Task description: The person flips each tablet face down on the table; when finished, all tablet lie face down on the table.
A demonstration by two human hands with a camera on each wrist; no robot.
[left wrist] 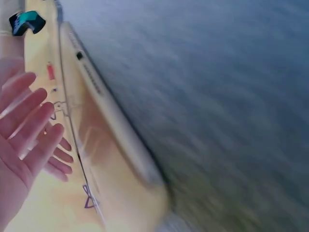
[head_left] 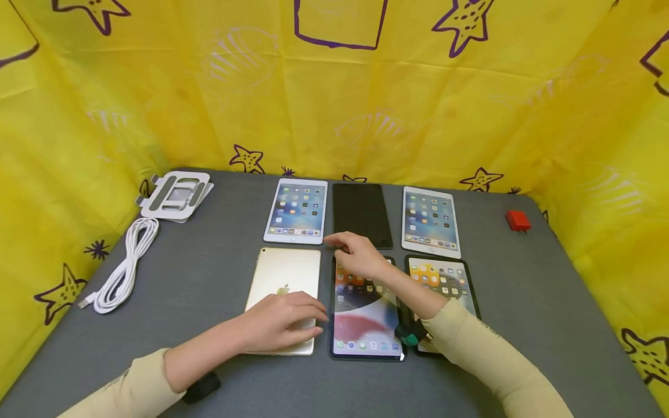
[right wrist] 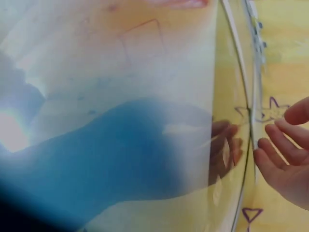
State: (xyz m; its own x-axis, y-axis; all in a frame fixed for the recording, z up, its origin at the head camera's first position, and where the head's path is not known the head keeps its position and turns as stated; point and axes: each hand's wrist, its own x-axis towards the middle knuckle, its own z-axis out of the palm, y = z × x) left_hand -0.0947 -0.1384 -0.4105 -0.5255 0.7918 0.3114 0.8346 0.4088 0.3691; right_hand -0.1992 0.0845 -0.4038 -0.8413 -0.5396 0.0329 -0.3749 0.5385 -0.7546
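Face down with its logo showing, a gold tablet (head_left: 287,270) lies at front left, and my left hand (head_left: 282,322) is over its lower half, fingers extended. In the left wrist view that tablet's edge (left wrist: 120,133) appears beside the extended fingers. My right hand (head_left: 360,255) is above the top of the front middle tablet (head_left: 360,313), whose black-framed screen is lit. Its loosely bent fingers reach toward the corner of a white tablet (head_left: 298,209) at back left, holding nothing. The right wrist view shows the hand (right wrist: 285,150) reflected in a glossy screen (right wrist: 145,145).
A dark-screened tablet (head_left: 360,212) and another white tablet (head_left: 430,223) fill the back row. A black-framed tablet (head_left: 449,278) lies front right, partly under the right arm. A white cable (head_left: 125,273) and folding stand (head_left: 175,194) are left; a red charger (head_left: 517,220) is right.
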